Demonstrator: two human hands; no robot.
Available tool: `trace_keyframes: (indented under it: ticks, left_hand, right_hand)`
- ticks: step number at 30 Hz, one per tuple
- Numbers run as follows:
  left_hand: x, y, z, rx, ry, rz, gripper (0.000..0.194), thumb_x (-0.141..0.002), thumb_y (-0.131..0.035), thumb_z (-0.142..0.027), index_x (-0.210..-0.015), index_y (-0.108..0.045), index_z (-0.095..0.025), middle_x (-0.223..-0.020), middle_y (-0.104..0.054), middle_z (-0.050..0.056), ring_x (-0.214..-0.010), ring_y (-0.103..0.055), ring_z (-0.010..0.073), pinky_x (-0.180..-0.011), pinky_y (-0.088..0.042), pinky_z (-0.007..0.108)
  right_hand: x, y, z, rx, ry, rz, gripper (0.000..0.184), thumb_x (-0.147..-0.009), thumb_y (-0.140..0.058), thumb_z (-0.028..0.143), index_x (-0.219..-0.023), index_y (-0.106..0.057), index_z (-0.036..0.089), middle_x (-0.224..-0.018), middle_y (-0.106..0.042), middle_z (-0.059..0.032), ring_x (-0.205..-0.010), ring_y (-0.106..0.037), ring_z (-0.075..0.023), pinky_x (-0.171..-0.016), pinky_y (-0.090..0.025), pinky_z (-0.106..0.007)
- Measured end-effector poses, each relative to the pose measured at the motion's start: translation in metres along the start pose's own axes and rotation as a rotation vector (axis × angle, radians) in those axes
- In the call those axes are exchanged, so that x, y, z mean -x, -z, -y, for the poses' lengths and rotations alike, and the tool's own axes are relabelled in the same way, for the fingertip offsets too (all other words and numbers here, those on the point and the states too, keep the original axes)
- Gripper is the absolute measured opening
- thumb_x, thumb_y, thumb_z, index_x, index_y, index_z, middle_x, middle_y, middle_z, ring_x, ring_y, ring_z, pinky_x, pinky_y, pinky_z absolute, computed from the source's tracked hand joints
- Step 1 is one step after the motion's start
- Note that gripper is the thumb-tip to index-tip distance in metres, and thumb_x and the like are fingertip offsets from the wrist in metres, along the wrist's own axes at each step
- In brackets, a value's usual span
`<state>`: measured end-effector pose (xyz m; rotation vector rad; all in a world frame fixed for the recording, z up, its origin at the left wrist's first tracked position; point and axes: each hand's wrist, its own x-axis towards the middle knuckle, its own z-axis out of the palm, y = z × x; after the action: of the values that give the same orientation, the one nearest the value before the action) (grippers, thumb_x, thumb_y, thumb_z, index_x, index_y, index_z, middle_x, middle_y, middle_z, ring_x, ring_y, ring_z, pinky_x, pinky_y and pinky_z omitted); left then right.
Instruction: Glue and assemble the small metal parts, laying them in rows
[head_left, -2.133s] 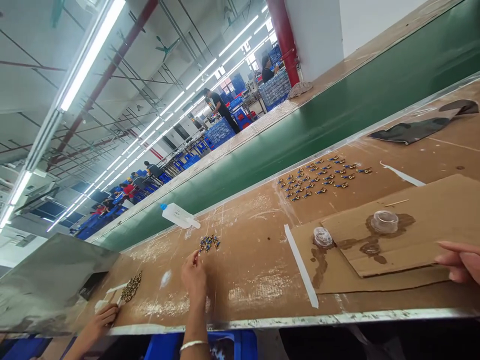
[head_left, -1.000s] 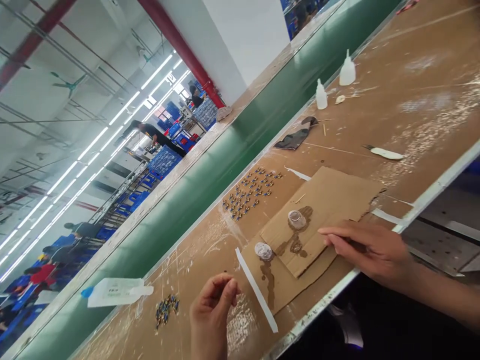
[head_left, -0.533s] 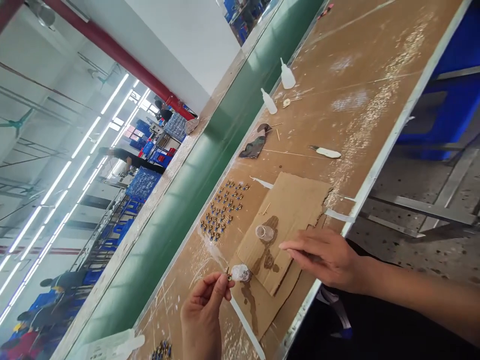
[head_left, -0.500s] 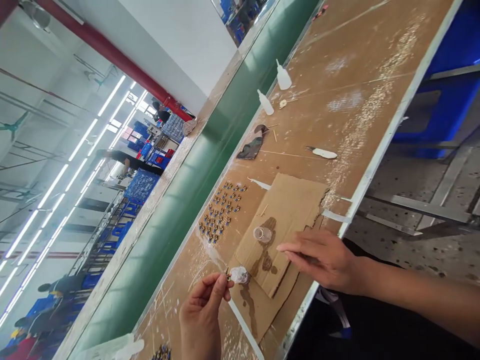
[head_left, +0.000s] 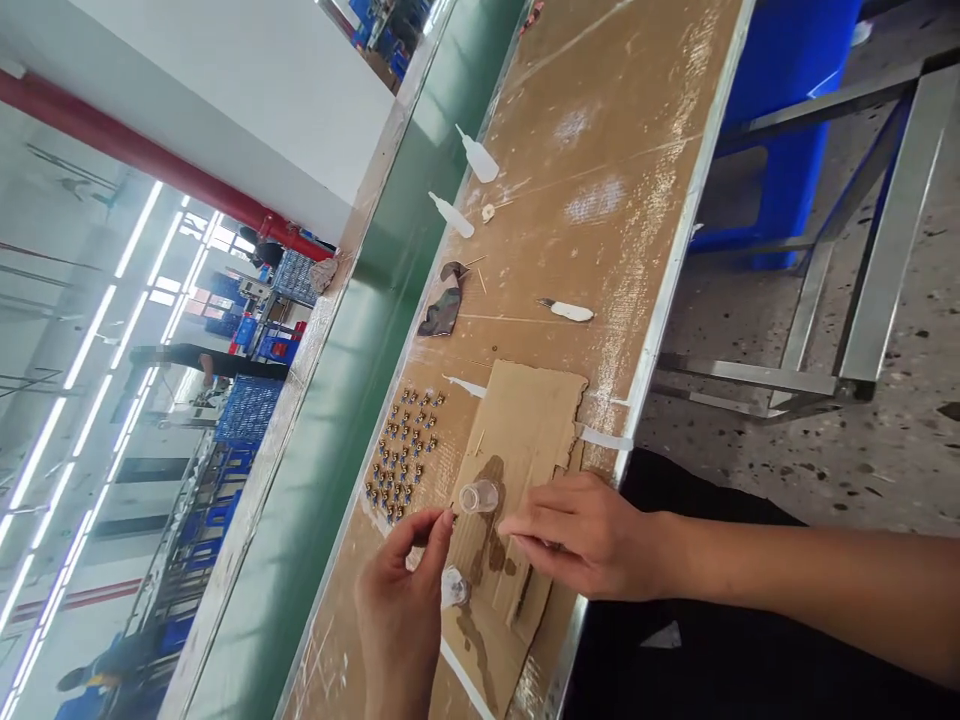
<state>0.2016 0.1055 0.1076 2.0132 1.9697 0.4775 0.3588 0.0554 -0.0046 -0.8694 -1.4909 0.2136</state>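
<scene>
My left hand is closed, thumb and forefinger pinching a tiny dark piece that barely shows at the fingertips. Close below it stands a small clear container with whitish contents. My right hand is closed over the cardboard, its fingertips pressed together. Whatever it may hold is hidden. Between the hands, a small clear open-topped cup sits on the cardboard beside dark wet stains. Several small gold-and-blue parts lie in loose rows left of the cardboard.
Farther up the table are a white-handled knife, a camouflage cloth scrap and two white squeeze bottles. Thin sticks lie near the cloth. A green divider borders the far edge; a blue stool stands right.
My left hand has moved from beside the container with whitish contents up towards the open cup, still pinching. My right hand's fingers have curled closer together. The whole view has shifted.
</scene>
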Motion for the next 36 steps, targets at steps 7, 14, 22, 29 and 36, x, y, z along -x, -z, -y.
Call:
trace_keyframes:
  ticks: [7,14,22,29,36]
  left_hand:
    - [-0.009,-0.008,-0.02,-0.128,-0.058,0.034,0.025,-0.058,-0.065,-0.049,-0.061,-0.07,-0.024,-0.062,-0.068,0.0,-0.063,-0.061,0.0184,-0.061,-0.045,0.028]
    - [-0.012,-0.01,-0.028,-0.155,-0.035,0.052,0.025,-0.054,-0.064,-0.048,-0.057,-0.068,-0.024,-0.056,-0.065,0.0,-0.056,-0.059,0.0177,-0.058,-0.045,0.027]
    - [-0.013,-0.009,-0.027,-0.165,-0.069,0.087,0.022,-0.058,-0.064,-0.045,-0.056,-0.067,-0.024,-0.055,-0.065,0.0,-0.055,-0.058,0.0166,-0.059,-0.045,0.026]
    - [-0.014,-0.008,-0.028,-0.203,-0.071,0.12,0.021,-0.064,-0.065,-0.044,-0.062,-0.068,-0.023,-0.059,-0.066,-0.002,-0.059,-0.058,0.0152,-0.061,-0.045,0.025]
    - [0.004,0.022,-0.005,-0.036,0.109,-0.021,0.03,-0.058,-0.072,-0.048,-0.072,-0.072,-0.022,-0.066,-0.069,0.0,-0.063,-0.06,0.0166,-0.058,-0.045,0.026]
  right_hand:
    - [0.002,-0.002,-0.003,0.031,-0.005,-0.016,0.021,-0.09,-0.042,0.018,-0.085,-0.061,0.012,-0.06,-0.049,0.0017,-0.051,-0.04,-0.0073,-0.048,-0.033,-0.022]
    - [0.002,-0.003,-0.006,0.011,-0.001,-0.071,0.019,-0.088,-0.045,0.018,-0.085,-0.062,0.011,-0.062,-0.052,0.0006,-0.053,-0.041,-0.0079,-0.048,-0.036,-0.021]
    - [0.003,-0.002,-0.005,-0.011,-0.005,-0.069,0.019,-0.088,-0.045,0.018,-0.086,-0.063,0.01,-0.062,-0.051,0.0006,-0.053,-0.041,-0.0082,-0.049,-0.036,-0.022]
    - [0.003,-0.002,-0.005,-0.006,-0.007,-0.054,0.02,-0.089,-0.044,0.018,-0.086,-0.062,0.01,-0.061,-0.051,0.0004,-0.053,-0.04,-0.0082,-0.049,-0.034,-0.022]
    - [0.0,0.003,-0.003,-0.079,-0.025,-0.03,0.018,-0.089,-0.043,0.015,-0.088,-0.06,0.01,-0.061,-0.048,0.001,-0.054,-0.04,-0.0072,-0.051,-0.034,-0.02]
